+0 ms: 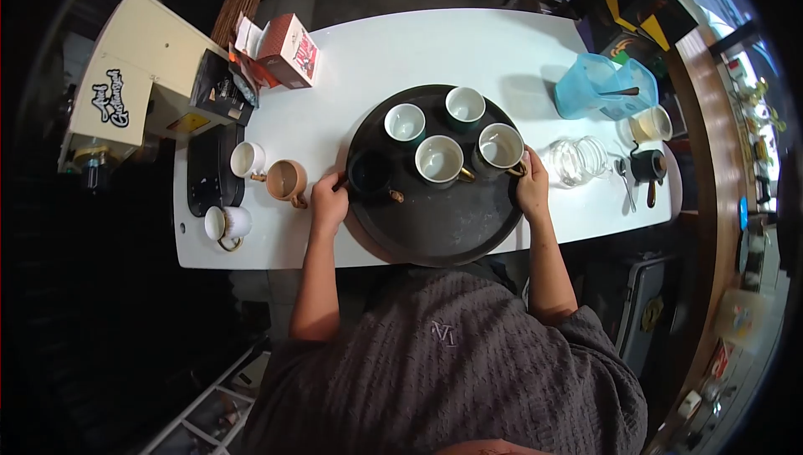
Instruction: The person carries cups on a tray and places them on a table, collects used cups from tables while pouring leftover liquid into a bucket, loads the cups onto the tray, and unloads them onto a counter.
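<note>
A round dark serving tray (427, 225) is held level at the near side of the white table. My left hand (329, 204) is closed on its left rim, and my right hand (532, 187) grips the right rim. Several cups stand on the tray: a white-lined mug (439, 160) with a gold handle, another gold-handled mug (501, 148) close to my right fingers, two dark cups with pale insides, one of them a green cup (465, 108), and a black mug (370, 172) near my left hand. Whether the tray touches the table is hard to see.
Left of the tray are a brown mug (287, 181), a white mug (247, 160) and a ribbed white mug (227, 224). A red-and-white box (288, 51) stands behind. On the right are blue pitchers (584, 87), stacked glass saucers (579, 161), a spoon (626, 183) and a black pot (647, 167).
</note>
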`<state>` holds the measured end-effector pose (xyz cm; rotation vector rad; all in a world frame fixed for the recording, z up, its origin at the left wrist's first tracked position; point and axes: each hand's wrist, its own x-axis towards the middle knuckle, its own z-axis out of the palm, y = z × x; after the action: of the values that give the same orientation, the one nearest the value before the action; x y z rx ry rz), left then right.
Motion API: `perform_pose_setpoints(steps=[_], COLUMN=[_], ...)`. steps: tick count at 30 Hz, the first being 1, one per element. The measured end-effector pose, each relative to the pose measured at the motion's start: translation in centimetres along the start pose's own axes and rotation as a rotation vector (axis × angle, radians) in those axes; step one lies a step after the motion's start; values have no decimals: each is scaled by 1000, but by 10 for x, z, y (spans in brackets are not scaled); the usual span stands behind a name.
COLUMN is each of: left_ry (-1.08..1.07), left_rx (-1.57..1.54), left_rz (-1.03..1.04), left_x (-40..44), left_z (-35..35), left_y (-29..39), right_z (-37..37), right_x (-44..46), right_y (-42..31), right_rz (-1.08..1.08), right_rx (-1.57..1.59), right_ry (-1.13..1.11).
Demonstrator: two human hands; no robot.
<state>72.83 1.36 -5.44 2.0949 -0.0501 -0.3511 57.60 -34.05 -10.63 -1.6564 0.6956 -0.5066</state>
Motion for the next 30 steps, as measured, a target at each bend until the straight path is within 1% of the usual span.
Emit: perform_pose_setpoints(steps=[4,6,9,11,14,17,18,20,22,25,27,28,30], left_ry=[50,89,114,137,154,167,172,200,225,184,304,304,442], left_rx=[-73,-20,-3,14,2,-20,-10,6,22,68,-49,-50,53], left_rz=[17,5,-51,-21,-20,-58,-67,-75,-72,-41,101,100,247], left_x=[5,7,9,13,14,17,18,17,20,20,14,9,-5], left_z=[9,13,19,23,25,25,25,24,23,22,26,26,27], left_y=[-11,-14,-15,-21,-19,-17,-13,-5,-3,-11,-17,-19,-24], right_z=[2,3,3,4,2,-1,-2,-4,-5,-5,-6,-6,-7], right_x=[20,26,30,33,42,49,49,50,51,49,45,44,43], right_y=[-5,-8,-19,-28,-29,-31,-34,-38,-31,-32,-35,-37,-36], right_rz=[-16,-4,-18,-25,-61,-205,-208,-227,-240,-230,-202,-194,-181], right_rx=[-67,-188,-207,-220,-268,-457,-457,-559,-563,-579,-594,-587,-579], right_ry=[-30,-18,-34,-38,-56,-60,-68,-109,-107,-97,-99,-92,-83])
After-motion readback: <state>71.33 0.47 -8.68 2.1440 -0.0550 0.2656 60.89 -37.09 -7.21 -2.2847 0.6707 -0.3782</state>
